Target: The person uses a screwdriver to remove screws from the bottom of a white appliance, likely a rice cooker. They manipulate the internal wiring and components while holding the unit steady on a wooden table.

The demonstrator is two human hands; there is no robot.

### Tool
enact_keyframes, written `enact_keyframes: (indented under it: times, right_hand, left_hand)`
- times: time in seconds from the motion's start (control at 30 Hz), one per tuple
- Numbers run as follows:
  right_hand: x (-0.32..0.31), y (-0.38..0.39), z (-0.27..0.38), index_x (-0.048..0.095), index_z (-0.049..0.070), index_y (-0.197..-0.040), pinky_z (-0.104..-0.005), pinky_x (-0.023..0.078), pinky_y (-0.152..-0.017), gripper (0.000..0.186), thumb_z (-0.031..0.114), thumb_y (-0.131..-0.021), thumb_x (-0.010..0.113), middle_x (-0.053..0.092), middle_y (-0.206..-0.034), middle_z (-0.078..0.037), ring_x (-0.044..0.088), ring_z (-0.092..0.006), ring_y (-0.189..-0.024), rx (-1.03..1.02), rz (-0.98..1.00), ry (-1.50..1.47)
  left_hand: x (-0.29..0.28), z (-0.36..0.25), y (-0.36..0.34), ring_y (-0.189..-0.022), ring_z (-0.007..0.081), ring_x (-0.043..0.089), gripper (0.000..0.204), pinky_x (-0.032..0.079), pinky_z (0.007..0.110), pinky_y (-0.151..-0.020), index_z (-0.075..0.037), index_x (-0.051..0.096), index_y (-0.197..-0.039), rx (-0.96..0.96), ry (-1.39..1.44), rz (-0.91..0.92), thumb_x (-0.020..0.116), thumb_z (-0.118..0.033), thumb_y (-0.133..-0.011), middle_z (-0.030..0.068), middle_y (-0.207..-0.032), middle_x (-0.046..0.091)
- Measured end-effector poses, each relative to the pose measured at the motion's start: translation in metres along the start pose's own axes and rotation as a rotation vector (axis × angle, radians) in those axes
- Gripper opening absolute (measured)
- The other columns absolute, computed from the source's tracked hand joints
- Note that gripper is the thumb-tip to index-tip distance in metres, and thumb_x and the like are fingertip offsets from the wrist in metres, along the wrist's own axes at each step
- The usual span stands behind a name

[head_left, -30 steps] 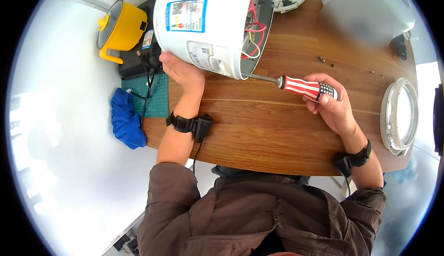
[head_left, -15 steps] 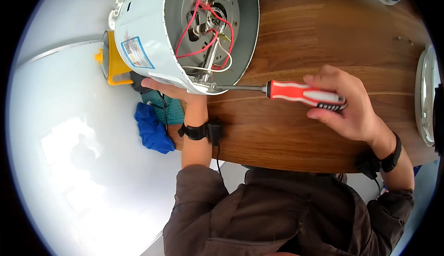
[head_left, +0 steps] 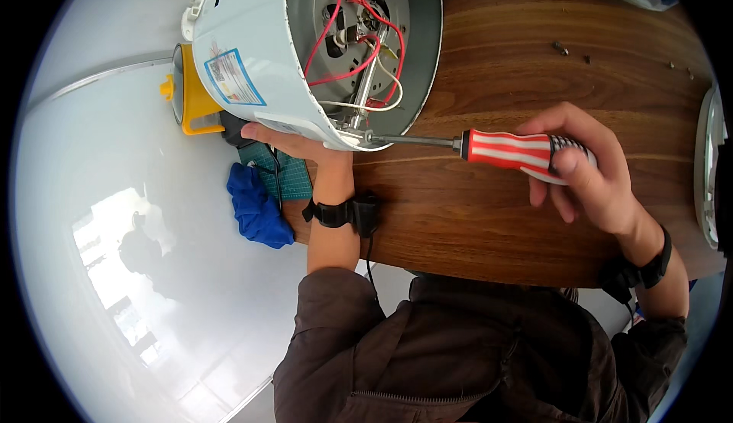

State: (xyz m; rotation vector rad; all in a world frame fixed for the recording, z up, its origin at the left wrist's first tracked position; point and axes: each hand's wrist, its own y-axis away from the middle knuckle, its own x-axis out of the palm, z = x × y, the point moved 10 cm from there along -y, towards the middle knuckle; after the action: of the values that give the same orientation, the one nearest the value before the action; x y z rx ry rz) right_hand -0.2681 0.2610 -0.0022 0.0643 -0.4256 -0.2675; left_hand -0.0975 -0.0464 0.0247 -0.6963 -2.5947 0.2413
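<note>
A pale blue rice cooker housing (head_left: 256,49) lies on its side, its open bottom turned to the right. Inside show red and white wires (head_left: 391,41), a metal bracket and a perforated round plate. My left hand (head_left: 294,142) holds the housing at its near side; part of the palm and fingers is hidden beneath it. In my right hand (head_left: 588,163) is a screwdriver (head_left: 508,150) with a red and white handle, the thumb lying along its end. Its shaft reaches left, with the tip at the near rim of the housing, beside the bracket's end.
A yellow-sided container (head_left: 197,91) stands left of the housing. Near it lie a green cutting mat (head_left: 294,181) and a blue cloth (head_left: 256,209). Small metal parts (head_left: 561,48) are scattered on the wooden table (head_left: 489,224). A white round-edged part (head_left: 708,167) sits far right.
My right fingers have shifted around the screwdriver handle, and the handle has turned. The tip stays at the housing's rim. The whole scene has moved slightly right in view.
</note>
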Motion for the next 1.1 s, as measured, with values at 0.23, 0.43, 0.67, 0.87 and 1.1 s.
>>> enact_keyframes:
  times: [0.23,0.43,0.67,0.87,1.1]
  right_hand:
    - [-0.008,-0.004,0.023,0.057,0.002,-0.13,-0.0233,0.048,-0.063,0.048,0.017,-0.089,0.078,0.067,-0.098,-0.005,0.06,-0.0084,-0.072,-0.37,-0.177,0.2]
    - [-0.005,0.0,-0.005,0.057,0.001,-0.128,-0.022,0.047,-0.063,0.043,0.026,-0.095,0.071,0.065,-0.099,-0.005,0.058,-0.0064,-0.073,0.138,-0.127,0.034]
    - [-0.009,-0.006,0.015,0.057,0.002,-0.124,-0.0223,0.049,-0.075,0.043,0.029,-0.094,0.074,0.066,-0.103,-0.005,0.06,-0.0083,-0.084,-0.26,-0.227,-0.029]
    - [-0.017,-0.007,0.005,0.05,0.001,-0.135,-0.0209,0.046,-0.056,0.047,0.033,-0.102,0.056,0.066,-0.09,-0.004,0.056,-0.0064,-0.064,-0.159,-0.197,0.121]
    - [-0.01,-0.004,-0.01,0.052,0.004,-0.138,-0.0224,0.05,-0.081,0.053,0.008,-0.089,0.073,0.062,-0.107,-0.004,0.059,-0.009,-0.092,0.177,-0.118,-0.146]
  left_hand:
    - [0.0,0.003,-0.004,-0.143,0.0284,0.039,0.091,0.034,0.044,-0.119,-0.016,0.023,-0.161,0.0,0.019,0.011,0.049,-0.073,-0.095,0.0069,-0.164,0.028]
    - [-0.002,0.004,-0.003,-0.142,0.0285,0.039,0.091,0.035,0.045,-0.119,-0.016,0.023,-0.161,-0.019,0.04,0.038,0.05,-0.073,-0.095,0.007,-0.164,0.029]
    - [-0.007,0.001,-0.005,-0.14,0.0293,0.043,0.092,0.041,0.049,-0.115,-0.017,0.024,-0.16,0.03,-0.039,-0.052,0.055,-0.071,-0.093,0.008,-0.162,0.031]
    - [-0.003,0.002,-0.005,-0.14,0.0293,0.044,0.092,0.042,0.049,-0.114,-0.017,0.024,-0.16,0.033,-0.038,-0.031,0.056,-0.071,-0.093,0.008,-0.162,0.032]
    - [-0.006,0.0,-0.005,-0.139,0.0292,0.045,0.092,0.043,0.049,-0.114,-0.017,0.025,-0.16,0.041,-0.025,-0.013,0.056,-0.071,-0.093,0.0079,-0.162,0.033]
